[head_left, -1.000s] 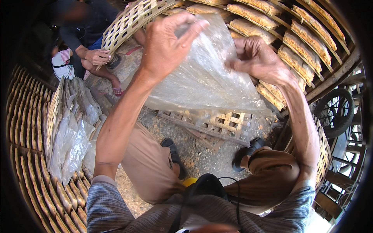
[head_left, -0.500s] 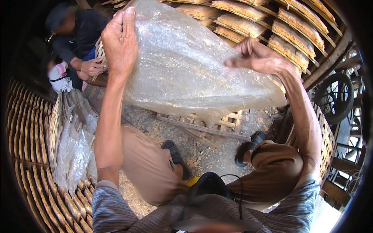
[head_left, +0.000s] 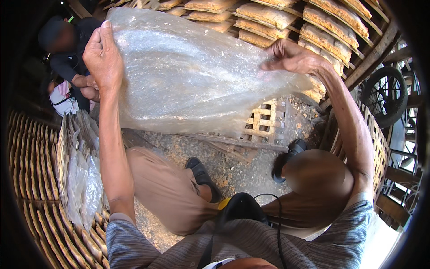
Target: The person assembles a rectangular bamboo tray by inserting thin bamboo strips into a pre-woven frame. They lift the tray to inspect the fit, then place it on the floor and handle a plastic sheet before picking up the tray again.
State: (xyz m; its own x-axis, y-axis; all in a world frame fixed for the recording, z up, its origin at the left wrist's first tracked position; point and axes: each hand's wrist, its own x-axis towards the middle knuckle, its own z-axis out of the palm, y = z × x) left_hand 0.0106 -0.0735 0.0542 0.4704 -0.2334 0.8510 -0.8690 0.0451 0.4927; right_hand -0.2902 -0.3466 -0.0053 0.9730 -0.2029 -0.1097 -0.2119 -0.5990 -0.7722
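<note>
A plastic sheet [head_left: 188,76] at eleven o'clock stretches between the left hand [head_left: 105,60], grip clamped on its ten-o'clock edge, and the right hand [head_left: 291,58], grip pinching its three-o'clock end, with slabs [head_left: 264,15] at one, a sheet pile [head_left: 89,184] at eight, a wheel [head_left: 401,101] near three.

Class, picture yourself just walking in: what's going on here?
A person holds up a cloudy, speckled plastic sheet, the left hand gripping its left edge and the right hand holding it near the right end. Below it, a woven panel lies partly covered from view. More plastic sheets are piled at the left, and another person is at the upper left.
</note>
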